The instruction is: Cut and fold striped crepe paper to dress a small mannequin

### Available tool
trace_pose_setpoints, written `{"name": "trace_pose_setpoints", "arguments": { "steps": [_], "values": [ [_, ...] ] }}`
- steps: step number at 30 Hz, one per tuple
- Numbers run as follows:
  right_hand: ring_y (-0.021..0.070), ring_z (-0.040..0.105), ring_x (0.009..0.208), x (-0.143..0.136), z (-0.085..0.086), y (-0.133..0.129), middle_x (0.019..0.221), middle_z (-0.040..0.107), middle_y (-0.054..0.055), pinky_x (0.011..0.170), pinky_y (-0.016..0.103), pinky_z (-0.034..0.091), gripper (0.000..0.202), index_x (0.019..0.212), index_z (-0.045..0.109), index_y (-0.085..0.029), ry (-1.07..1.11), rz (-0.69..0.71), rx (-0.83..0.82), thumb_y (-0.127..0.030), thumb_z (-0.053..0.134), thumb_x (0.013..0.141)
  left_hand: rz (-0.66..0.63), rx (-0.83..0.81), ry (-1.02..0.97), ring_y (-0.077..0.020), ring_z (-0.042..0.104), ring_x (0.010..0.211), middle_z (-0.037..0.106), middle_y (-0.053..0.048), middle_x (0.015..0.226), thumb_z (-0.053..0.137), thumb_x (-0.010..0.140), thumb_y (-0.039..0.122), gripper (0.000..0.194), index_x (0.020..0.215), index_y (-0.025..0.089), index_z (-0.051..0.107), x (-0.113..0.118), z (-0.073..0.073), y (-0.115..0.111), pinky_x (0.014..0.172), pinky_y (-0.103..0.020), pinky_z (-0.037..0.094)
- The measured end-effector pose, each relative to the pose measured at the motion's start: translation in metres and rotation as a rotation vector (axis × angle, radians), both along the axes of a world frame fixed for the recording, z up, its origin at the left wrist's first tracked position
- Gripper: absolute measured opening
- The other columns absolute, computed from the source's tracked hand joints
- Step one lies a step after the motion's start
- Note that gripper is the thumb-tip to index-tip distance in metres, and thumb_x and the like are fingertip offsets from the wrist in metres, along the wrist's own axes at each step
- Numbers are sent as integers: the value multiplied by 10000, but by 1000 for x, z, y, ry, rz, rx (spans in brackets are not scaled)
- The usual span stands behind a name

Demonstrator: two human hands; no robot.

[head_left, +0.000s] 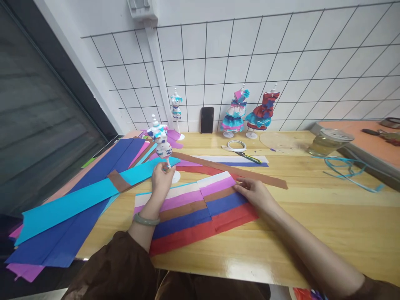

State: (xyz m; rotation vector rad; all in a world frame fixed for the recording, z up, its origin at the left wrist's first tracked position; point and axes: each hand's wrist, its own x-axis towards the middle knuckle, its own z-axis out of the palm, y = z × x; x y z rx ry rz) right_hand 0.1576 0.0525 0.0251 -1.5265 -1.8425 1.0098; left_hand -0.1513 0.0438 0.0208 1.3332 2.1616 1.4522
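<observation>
My left hand (161, 180) is closed round the lower stem of a small white mannequin (163, 143) with blue, pink and turquoise patches, its round base just above the table. Layered strips of crepe paper (187, 208) in white, purple, brown, blue and red lie in front of me in two side-by-side pieces. At the upper right corner of the right piece, the fingers of my right hand (251, 192) pinch or press the paper edge. Long turquoise (84, 196) and dark blue (56, 237) strips spread to the left.
Dressed mannequins (234, 114) (264, 110), another mannequin (176, 110) and a phone (207, 120) stand by the tiled wall. Before them lie a tape roll (236, 145) and a cutter (250, 158). A lidded cup (329, 141) and turquoise ribbon (353, 168) are at the right.
</observation>
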Motion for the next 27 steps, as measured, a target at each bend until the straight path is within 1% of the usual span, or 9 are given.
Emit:
{"name": "trace_pose_setpoints", "arguments": {
  "steps": [3,5,9,11,16,18,22,25,27],
  "values": [
    [258,639,850,-2,6,4,914,692,83,691,326,512,386,1011,615,-120,105,63,-110,-397,552,749,-72,9,11,-148,549,618,620,-22,677,544,709,385,273,830,158,634,0,-4,2,556,-234,397],
    [254,643,839,-4,7,7,890,700,69,680,315,514,353,977,628,-131,168,92,-140,-392,563,748,-112,22,16,-162,570,667,646,-36,725,513,740,397,325,908,152,644,0,-5,2,581,-240,407],
    [270,637,856,-11,7,12,874,703,68,660,320,517,436,1084,590,-135,219,9,-148,-373,615,720,-186,60,42,-165,573,749,659,-35,831,487,774,425,383,1032,176,622,4,1,-2,655,-249,415],
    [279,636,861,-14,5,15,870,704,70,656,329,519,448,1095,590,-140,223,-10,-151,-376,622,715,-247,78,109,-161,563,752,655,-29,834,473,792,418,372,1046,187,618,8,7,-6,668,-251,411],
    [251,652,807,-18,0,15,853,706,57,666,335,530,396,1077,605,-168,309,82,-188,-397,576,755,-377,134,324,-150,542,730,644,-27,784,442,834,363,343,1086,196,604,17,15,-12,670,-248,399],
    [245,643,833,-18,-2,13,915,693,64,728,362,518,405,1083,599,-170,321,75,-105,-389,594,742,-417,155,369,-148,538,739,641,-32,782,446,839,340,345,1121,197,583,21,17,-14,682,-247,397],
    [243,569,991,-19,3,7,1119,603,92,852,392,460,478,1125,571,-190,298,-49,161,-367,659,690,-527,137,442,-135,524,653,621,-24,688,458,840,318,328,1117,200,588,31,18,-18,640,-246,397],
    [212,540,1034,-16,15,5,1189,545,92,857,348,462,567,1220,484,-220,487,-56,155,-363,659,700,-604,139,486,-134,538,636,660,-29,713,480,830,304,298,1079,206,612,38,20,-22,627,-254,405],
    [181,570,969,-11,21,7,1187,534,71,793,308,495,590,1247,444,-259,643,-78,135,-374,653,708,-643,156,506,-139,573,671,693,-32,800,499,819,300,259,1017,210,640,42,21,-24,647,-263,418]
  ]
}}
